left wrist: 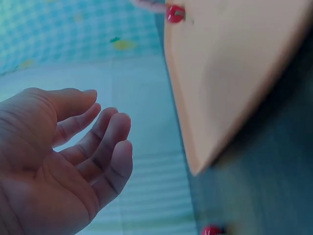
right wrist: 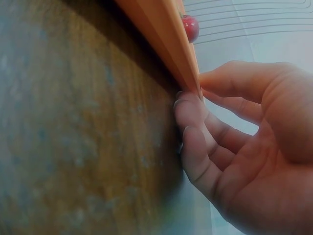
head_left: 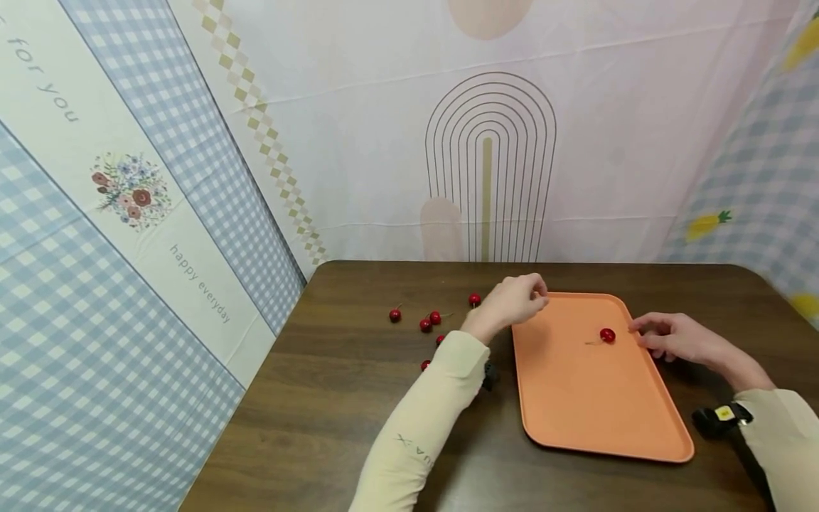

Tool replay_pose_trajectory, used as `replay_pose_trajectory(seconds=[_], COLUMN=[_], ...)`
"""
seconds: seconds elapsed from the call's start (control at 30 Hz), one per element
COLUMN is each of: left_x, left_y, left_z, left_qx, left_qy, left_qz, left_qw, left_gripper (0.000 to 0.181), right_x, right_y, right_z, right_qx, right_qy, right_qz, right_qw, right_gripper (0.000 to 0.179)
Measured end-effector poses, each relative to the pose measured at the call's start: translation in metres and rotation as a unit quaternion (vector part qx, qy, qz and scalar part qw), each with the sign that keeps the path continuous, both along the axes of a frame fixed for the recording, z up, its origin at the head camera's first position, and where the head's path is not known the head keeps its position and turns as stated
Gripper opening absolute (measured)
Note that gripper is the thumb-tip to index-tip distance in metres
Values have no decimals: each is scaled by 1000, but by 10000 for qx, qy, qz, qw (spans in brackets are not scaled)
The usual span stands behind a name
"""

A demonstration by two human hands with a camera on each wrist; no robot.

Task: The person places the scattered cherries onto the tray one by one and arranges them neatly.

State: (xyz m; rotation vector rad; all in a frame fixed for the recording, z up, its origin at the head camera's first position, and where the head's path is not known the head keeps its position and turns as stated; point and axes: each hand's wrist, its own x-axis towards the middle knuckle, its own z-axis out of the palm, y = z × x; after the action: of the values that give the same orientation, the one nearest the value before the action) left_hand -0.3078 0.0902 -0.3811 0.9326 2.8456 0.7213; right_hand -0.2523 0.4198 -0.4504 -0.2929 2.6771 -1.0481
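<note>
An orange tray (head_left: 589, 405) lies on the wooden table with one red cherry (head_left: 607, 335) and its stem on it. My right hand (head_left: 684, 338) pinches the tray's right rim; in the right wrist view the thumb sits on top of the rim (right wrist: 168, 34) and the fingers curl beneath. Over the tray's far left corner hovers my left hand (head_left: 512, 302), its fingers loosely bent. The left wrist view shows nothing between that hand's (left wrist: 73, 152) thumb and fingers, and the tray (left wrist: 220, 73) apart from it.
Several loose cherries lie on the table left of the tray, among them one cherry (head_left: 395, 315) farthest left and another cherry (head_left: 474, 300) near the left wrist. The left forearm partly hides some of them. A patterned cloth (head_left: 358, 142) hangs behind the table (head_left: 307, 427).
</note>
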Motion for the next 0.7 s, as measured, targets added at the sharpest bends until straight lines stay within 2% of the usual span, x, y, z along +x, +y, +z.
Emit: replay_pose_trajectory(seconds=[0.27,0.47,0.7], left_x=[-5,-8,-10], left_y=[-53,-84,-115], left_z=[7,9,10], left_qx=[634,1096,1263], left_qy=[360,289,159], left_qz=[-32,249,602], left_qw=[9973,9932,9900], left_gripper=[12,13,14], right_x=[-1,0,2], right_y=[-1,0,-2], right_z=[0,1,2], right_qx=[21,-86,-42], right_qy=[-87,-109,-45], right_qz=[-18,-3,10], right_qw=[10000,9999,10000], right_gripper=[41,41,40])
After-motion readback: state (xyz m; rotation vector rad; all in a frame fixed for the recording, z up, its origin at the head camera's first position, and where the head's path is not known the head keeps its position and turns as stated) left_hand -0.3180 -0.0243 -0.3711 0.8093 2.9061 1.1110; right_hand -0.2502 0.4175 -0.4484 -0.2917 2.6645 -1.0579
